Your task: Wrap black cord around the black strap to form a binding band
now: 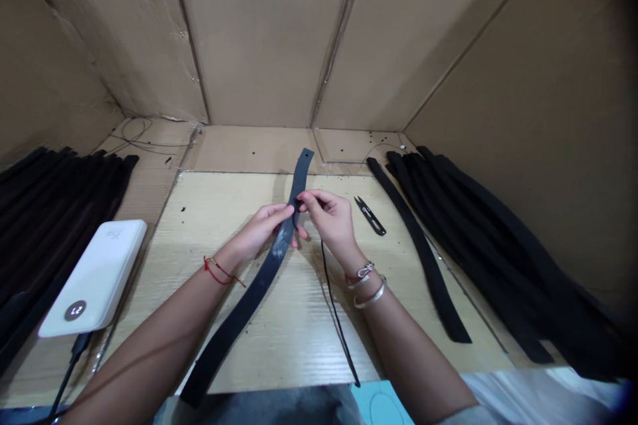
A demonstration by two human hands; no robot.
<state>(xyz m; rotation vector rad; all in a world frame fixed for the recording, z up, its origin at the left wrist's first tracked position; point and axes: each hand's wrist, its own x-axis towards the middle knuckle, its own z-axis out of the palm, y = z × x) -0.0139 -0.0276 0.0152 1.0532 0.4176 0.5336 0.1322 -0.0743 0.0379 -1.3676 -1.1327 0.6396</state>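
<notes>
Closest to us, the low end of the black strap (252,292) hangs past the table (299,345) edge. Higher up we pinch it: left hand (264,226) closed on it from the left, right hand (331,216) gripping it by the fingertips, with a thin black cord (335,312) trailing down beneath. White power bank (97,275) sits left, snips (370,216) just right of our hands. Left strap pile (44,206) and right strap pile (498,252) flank us, cardboard wall (259,33) behind.

A white power bank (94,275) lies near the table's (299,319) left edge, a dark cable (70,372) at its near end. Black straps are heaped along the left edge (44,206) and the right edge (498,259). Small snips (370,215) lie right of centre, beside a lone strap (423,255). Cardboard walls (259,33) enclose the far side
</notes>
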